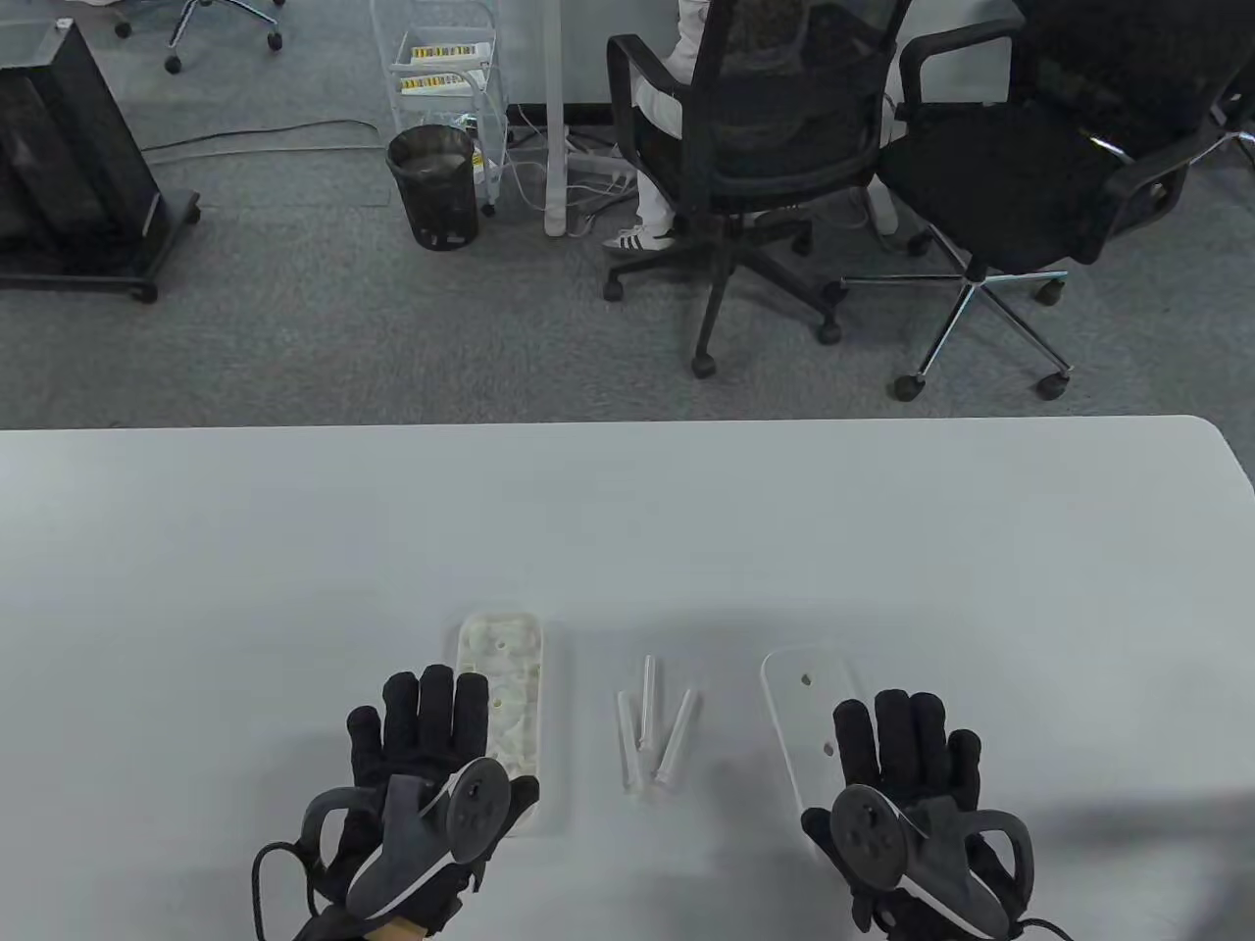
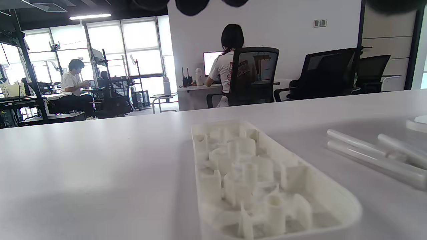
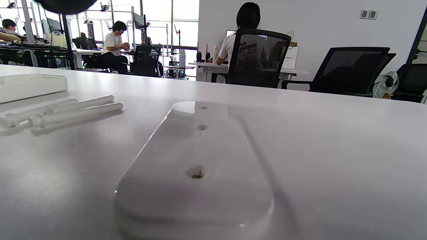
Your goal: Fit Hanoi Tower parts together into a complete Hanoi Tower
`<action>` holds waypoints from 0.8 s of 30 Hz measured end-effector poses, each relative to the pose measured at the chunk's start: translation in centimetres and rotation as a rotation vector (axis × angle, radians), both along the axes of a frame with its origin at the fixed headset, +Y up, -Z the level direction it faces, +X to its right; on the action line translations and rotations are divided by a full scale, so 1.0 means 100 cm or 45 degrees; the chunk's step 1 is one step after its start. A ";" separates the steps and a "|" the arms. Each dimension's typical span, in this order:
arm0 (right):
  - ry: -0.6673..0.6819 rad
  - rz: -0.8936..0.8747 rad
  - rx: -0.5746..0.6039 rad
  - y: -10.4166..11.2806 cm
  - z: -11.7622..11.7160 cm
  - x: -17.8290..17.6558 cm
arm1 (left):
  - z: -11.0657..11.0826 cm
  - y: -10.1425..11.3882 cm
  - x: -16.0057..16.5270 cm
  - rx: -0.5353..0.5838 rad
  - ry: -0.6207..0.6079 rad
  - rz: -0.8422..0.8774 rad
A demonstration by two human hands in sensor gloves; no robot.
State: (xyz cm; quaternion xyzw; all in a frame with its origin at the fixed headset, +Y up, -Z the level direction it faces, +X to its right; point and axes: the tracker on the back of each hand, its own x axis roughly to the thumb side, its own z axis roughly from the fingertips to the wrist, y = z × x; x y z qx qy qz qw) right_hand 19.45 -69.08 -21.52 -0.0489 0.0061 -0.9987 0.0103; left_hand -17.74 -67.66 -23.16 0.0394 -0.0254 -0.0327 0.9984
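Observation:
A white tray (image 1: 534, 637) filled with white ring parts (image 1: 510, 706) lies at the front left of the table; the left wrist view shows its rim (image 2: 333, 200) and the parts (image 2: 247, 176) close up. Three white pegs (image 1: 649, 727) lie loose in the middle and also show in both wrist views (image 2: 373, 156) (image 3: 66, 111). A flat white base plate (image 1: 799, 696) with peg holes lies to the right; the right wrist view (image 3: 200, 156) shows three holes. My left hand (image 1: 431, 730) is flat with fingers extended over the tray's left edge. My right hand (image 1: 902, 750) is flat with fingers extended over the plate's near right part. Neither holds anything.
The white table (image 1: 294, 549) ends at a far edge (image 1: 627, 421). Beyond it stand office chairs (image 1: 755, 147), a bin (image 1: 431, 186) and a seated person.

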 end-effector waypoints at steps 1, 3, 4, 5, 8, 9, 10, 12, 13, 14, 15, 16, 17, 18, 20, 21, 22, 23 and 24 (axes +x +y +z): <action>0.002 -0.003 -0.007 0.000 0.000 0.000 | 0.000 0.000 0.000 -0.001 0.002 0.000; 0.006 -0.004 -0.010 0.000 0.000 -0.001 | 0.000 0.000 0.000 -0.002 0.003 0.000; 0.008 -0.003 -0.009 0.000 0.001 -0.001 | 0.000 0.000 0.000 -0.003 0.004 -0.002; 0.009 -0.003 -0.005 0.000 0.001 -0.001 | 0.000 0.000 0.000 -0.004 0.005 0.000; 0.006 -0.005 -0.006 0.000 0.002 0.000 | 0.000 -0.001 0.001 -0.010 0.004 0.010; 0.007 -0.008 -0.009 0.000 0.002 0.000 | -0.001 -0.001 0.001 -0.013 0.005 0.007; 0.007 -0.010 -0.011 0.000 0.002 0.000 | -0.001 -0.002 0.001 -0.015 0.006 0.006; 0.012 -0.018 -0.014 0.000 0.003 0.000 | -0.002 -0.003 0.000 -0.028 0.017 0.024; 0.017 -0.021 -0.009 0.000 0.003 0.000 | -0.002 -0.003 0.000 -0.038 0.028 0.040; 0.021 -0.018 -0.006 0.000 0.004 -0.001 | -0.003 -0.003 -0.001 -0.046 0.036 0.050; 0.027 -0.016 -0.009 0.000 0.004 -0.002 | -0.005 -0.002 -0.001 -0.054 0.051 0.058; 0.032 -0.020 -0.011 0.001 0.005 -0.002 | -0.005 -0.001 -0.002 -0.061 0.064 0.061; 0.040 -0.026 -0.008 0.001 0.005 -0.003 | -0.006 0.001 -0.003 -0.077 0.083 0.078; 0.045 -0.027 -0.007 0.001 0.005 -0.003 | -0.006 0.003 -0.004 -0.091 0.093 0.094; 0.058 -0.026 -0.016 0.000 0.006 -0.005 | -0.008 0.009 -0.006 -0.114 0.120 0.157; 0.064 -0.025 -0.022 0.000 0.005 -0.006 | -0.008 0.013 -0.006 -0.130 0.138 0.202; 0.069 -0.024 -0.024 0.000 0.006 -0.006 | -0.009 0.017 -0.006 -0.144 0.170 0.238; 0.073 -0.023 -0.022 0.000 0.005 -0.007 | -0.010 0.019 -0.006 -0.156 0.188 0.253; 0.076 -0.024 -0.024 0.000 0.006 -0.007 | -0.012 0.022 -0.005 -0.170 0.209 0.259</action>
